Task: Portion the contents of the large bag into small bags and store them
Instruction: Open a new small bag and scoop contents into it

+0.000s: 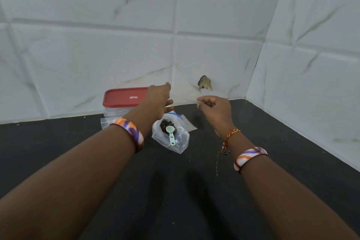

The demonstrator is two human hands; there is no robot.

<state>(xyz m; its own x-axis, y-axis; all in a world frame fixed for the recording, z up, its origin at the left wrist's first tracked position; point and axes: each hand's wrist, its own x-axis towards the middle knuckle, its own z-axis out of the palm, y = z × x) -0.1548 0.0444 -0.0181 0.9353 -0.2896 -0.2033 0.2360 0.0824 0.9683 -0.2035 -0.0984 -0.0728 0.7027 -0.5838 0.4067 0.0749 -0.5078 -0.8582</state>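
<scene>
While both hands are up above the dark counter (175,191), they seem to hold a thin clear small bag (185,101) stretched between them; it is very hard to see. The right hand (213,108) has its fingers curled, pinching one edge. The left hand (158,99) has its fingers mostly straight, touching the other edge. Below them the large bag (171,136) lies open on the counter with dark bits inside and a pale green scoop (171,135) on top. A tub with a red lid (124,96) sits behind. To do this well, I think, pull the mouth wide open and keep it low, right by the scoop.
</scene>
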